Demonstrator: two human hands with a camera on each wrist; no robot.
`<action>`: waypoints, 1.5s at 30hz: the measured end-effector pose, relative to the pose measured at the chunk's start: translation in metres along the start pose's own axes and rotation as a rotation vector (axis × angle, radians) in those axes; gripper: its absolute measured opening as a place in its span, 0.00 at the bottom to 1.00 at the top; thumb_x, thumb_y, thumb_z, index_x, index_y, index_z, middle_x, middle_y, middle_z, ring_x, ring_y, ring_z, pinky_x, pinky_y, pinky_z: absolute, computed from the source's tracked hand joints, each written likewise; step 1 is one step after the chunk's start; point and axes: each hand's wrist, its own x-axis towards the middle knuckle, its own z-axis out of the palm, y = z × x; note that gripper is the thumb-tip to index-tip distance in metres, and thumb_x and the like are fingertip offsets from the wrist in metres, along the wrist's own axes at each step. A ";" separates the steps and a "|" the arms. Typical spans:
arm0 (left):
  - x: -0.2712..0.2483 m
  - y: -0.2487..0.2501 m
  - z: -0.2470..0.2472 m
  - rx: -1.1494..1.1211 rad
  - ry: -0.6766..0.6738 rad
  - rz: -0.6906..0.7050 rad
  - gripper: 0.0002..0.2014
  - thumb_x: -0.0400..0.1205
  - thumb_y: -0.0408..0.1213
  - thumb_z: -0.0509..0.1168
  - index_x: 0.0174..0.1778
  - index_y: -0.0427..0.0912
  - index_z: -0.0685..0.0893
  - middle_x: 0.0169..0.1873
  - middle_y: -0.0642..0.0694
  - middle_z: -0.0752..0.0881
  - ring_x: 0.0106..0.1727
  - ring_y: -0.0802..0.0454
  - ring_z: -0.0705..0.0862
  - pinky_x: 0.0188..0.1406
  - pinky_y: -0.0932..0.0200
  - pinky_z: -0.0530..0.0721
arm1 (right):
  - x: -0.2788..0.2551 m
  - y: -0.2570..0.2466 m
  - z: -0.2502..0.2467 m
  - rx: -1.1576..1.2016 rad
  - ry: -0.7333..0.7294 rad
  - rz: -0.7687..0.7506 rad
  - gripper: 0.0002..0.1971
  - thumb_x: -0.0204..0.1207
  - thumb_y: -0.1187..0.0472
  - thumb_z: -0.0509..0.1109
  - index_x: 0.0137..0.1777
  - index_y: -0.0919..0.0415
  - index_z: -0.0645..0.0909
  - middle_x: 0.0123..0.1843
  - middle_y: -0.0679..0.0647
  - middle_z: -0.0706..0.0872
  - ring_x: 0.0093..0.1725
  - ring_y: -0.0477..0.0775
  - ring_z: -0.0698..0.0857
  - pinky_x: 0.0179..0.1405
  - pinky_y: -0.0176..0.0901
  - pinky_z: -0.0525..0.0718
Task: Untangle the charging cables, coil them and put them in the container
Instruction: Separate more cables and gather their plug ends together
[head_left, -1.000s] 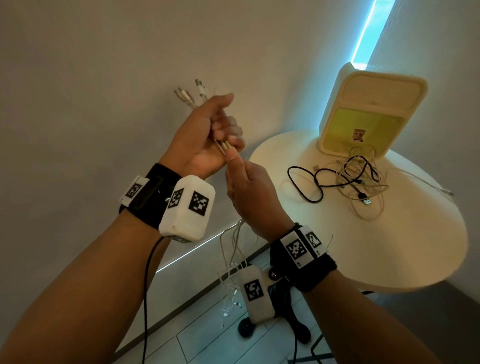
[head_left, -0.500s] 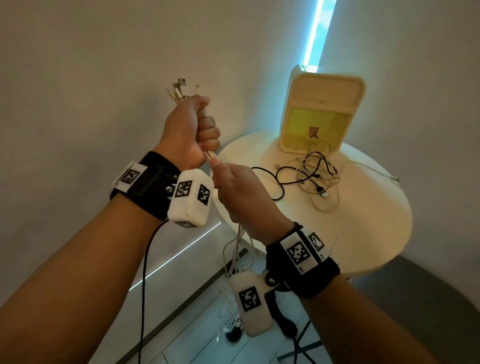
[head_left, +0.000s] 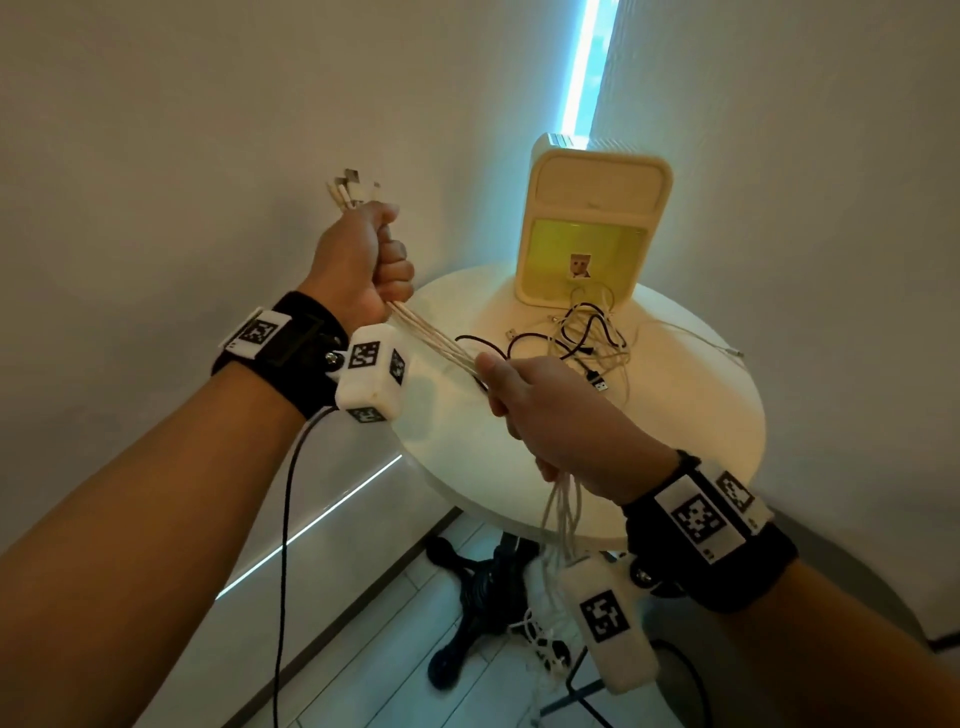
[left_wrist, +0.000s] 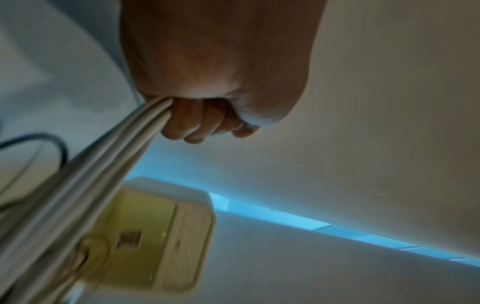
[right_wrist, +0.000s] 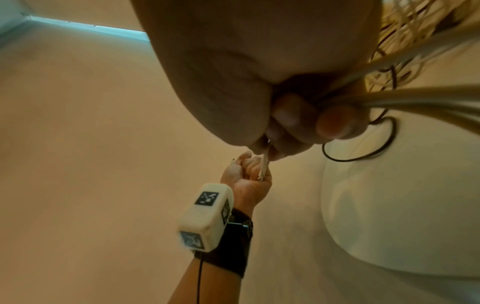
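My left hand (head_left: 363, 265) is raised in a fist round a bundle of white charging cables (head_left: 436, 338), with their plug ends (head_left: 350, 189) sticking out above it. The bundle runs taut down to my right hand (head_left: 540, 415), which grips it too; the loose tails (head_left: 563, 514) hang below that hand toward the floor. In the left wrist view the white cables (left_wrist: 109, 164) leave my curled fingers (left_wrist: 192, 123). A cream and yellow container (head_left: 597, 228) stands on its side at the back of the round table (head_left: 701, 457). A tangle of black and white cables (head_left: 582, 343) lies in front of it.
The round white table stands in a wall corner on a black star base (head_left: 478, 587). More white cable (head_left: 540, 639) lies on the floor beside the base. One thin white cable (head_left: 696, 338) trails toward the table's right edge. A blue light strip (head_left: 587, 67) runs up the corner.
My right hand has slid down the bundle, away from the left fist, so a taut stretch of cable now spans the gap. The left hand has kept its grip near the plugs.
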 end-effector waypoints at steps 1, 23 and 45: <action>0.003 0.005 -0.008 -0.013 0.030 0.008 0.25 0.91 0.41 0.60 0.28 0.54 0.59 0.18 0.54 0.55 0.17 0.56 0.52 0.14 0.66 0.50 | -0.006 0.006 -0.005 0.021 -0.020 0.028 0.27 0.91 0.38 0.56 0.38 0.58 0.78 0.27 0.51 0.73 0.16 0.46 0.68 0.16 0.39 0.71; -0.079 -0.065 0.036 0.876 -0.337 0.020 0.37 0.79 0.71 0.68 0.49 0.33 0.89 0.22 0.54 0.68 0.22 0.57 0.63 0.18 0.63 0.62 | 0.010 0.017 -0.023 0.080 0.207 -0.074 0.26 0.95 0.47 0.54 0.35 0.56 0.77 0.18 0.39 0.74 0.19 0.40 0.71 0.29 0.42 0.63; -0.052 0.002 0.037 0.279 0.061 0.169 0.20 0.81 0.48 0.80 0.28 0.51 0.79 0.26 0.52 0.69 0.23 0.56 0.65 0.20 0.61 0.60 | -0.021 0.031 0.013 0.509 -0.047 -0.050 0.26 0.92 0.39 0.54 0.38 0.56 0.70 0.27 0.49 0.66 0.24 0.49 0.59 0.21 0.39 0.61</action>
